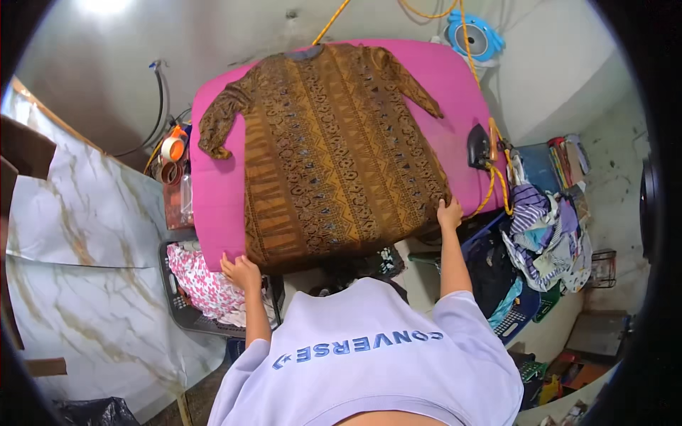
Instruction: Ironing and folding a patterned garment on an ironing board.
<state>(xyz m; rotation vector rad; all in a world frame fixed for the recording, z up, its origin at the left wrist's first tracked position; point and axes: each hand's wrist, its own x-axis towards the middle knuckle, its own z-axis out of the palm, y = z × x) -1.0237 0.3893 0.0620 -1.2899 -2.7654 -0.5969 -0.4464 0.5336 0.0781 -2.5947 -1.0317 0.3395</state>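
Observation:
A long-sleeved brown and gold patterned garment [335, 154] lies spread over a pink padded board [458, 69], its neckline at the far edge and its hem towards me. At the hem's left corner, my left hand [242, 270] grips the cloth by the board's near edge. The hem's right corner is pinched in my right hand [450, 213]. One sleeve bends down on the left, and the other reaches out to the right. An electric iron [479, 145] with a yellow cord rests on the board's right side.
A dark basket [173, 306] of pink-and-white cloth stands below left. At right, a blue basket [514, 319] and a heap of striped clothes [549, 234] adjoin the board. Tape rolls [173, 148] lie at left; a blue fan [471, 37] is behind. Yellow cord [469, 48] hangs at the far right corner.

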